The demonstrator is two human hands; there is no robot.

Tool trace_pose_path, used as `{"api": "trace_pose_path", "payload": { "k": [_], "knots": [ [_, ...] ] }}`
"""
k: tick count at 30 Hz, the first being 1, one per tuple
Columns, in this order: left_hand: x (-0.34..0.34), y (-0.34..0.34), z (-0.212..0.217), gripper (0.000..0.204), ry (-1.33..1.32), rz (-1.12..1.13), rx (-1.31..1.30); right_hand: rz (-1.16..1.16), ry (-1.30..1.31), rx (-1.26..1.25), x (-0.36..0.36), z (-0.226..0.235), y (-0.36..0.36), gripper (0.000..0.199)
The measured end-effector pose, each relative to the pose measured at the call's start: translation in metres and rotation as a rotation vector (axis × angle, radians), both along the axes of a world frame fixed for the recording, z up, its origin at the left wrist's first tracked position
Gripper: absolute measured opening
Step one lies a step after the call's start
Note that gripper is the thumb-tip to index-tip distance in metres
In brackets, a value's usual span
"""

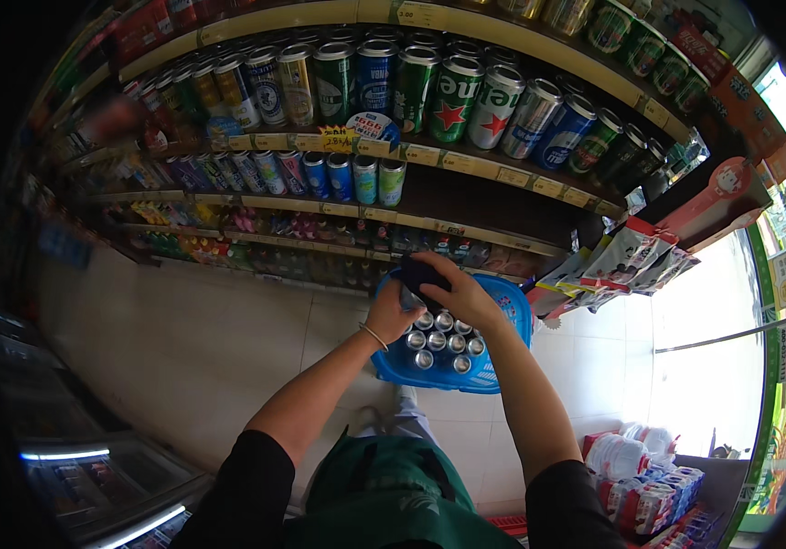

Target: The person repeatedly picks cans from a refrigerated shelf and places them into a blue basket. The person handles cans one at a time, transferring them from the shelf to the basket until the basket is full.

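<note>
A blue plastic basket (pixel 513 302) in front of me holds several upright cans (pixel 437 340) with silver tops. Above its far left part, my left hand (pixel 389 316), with a bangle at the wrist, is closed around a can (pixel 408 299), mostly covered by fingers and cloth. My right hand (pixel 462 295) grips a dark cloth (pixel 423 277) that lies against the can's upper end. The two hands are close together, and the cloth hides part of the left fingers.
Beyond the basket stands a shelf unit (pixel 466 240) with rows of drink cans (pixel 455 99). Snack packets (pixel 630 252) hang at its right end. Bottled and boxed goods (pixel 635 476) are stacked at lower right. A glass-topped cabinet (pixel 91 476) is at lower left.
</note>
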State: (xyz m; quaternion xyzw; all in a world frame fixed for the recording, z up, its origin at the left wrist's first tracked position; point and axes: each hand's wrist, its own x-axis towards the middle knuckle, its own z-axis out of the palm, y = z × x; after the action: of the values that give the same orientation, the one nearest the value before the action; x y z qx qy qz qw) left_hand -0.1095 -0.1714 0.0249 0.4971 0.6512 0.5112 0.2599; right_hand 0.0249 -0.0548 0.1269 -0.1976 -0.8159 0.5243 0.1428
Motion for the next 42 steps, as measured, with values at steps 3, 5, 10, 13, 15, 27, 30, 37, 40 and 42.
{"api": "trace_pose_path", "payload": {
  "k": [3,5,10,13,15,27,30,37,40,42],
  "knots": [
    [0.002,-0.009,0.007,0.060,0.015,0.011,-0.008,-0.020,0.036,0.166,-0.006,0.003,-0.001,0.048],
    [0.002,-0.011,0.011,0.060,-0.028,0.035,0.011,-0.056,0.109,0.348,-0.016,0.002,-0.003,0.044],
    [0.008,-0.002,0.021,0.065,-0.408,-0.045,0.043,-0.508,0.194,0.073,-0.003,-0.037,0.033,0.029],
    [0.005,-0.008,0.031,0.058,-0.728,-0.043,-0.063,-0.542,0.359,-0.338,0.008,-0.031,0.019,0.032],
    [0.002,-0.012,0.027,0.054,-0.949,0.029,-0.083,-0.506,0.419,-0.365,0.001,-0.007,-0.012,0.033],
    [0.004,-0.001,0.029,0.040,-0.788,0.009,-0.012,-0.216,-0.006,0.798,-0.039,0.012,-0.045,0.043],
    [0.019,0.009,0.039,0.043,-0.704,0.034,0.030,-0.151,-0.116,0.546,-0.051,0.016,0.012,0.031],
    [0.022,0.002,0.051,0.064,-0.276,-0.115,-0.088,0.203,-0.349,0.120,-0.039,0.029,0.051,0.028],
    [0.034,0.005,0.065,0.059,-0.526,-0.149,0.044,-0.056,-0.252,-0.489,-0.030,0.033,0.059,0.029],
    [0.037,0.013,0.073,0.055,-0.950,-0.141,0.008,-0.202,0.019,-0.867,-0.019,0.024,0.047,0.031]
  ]
}}
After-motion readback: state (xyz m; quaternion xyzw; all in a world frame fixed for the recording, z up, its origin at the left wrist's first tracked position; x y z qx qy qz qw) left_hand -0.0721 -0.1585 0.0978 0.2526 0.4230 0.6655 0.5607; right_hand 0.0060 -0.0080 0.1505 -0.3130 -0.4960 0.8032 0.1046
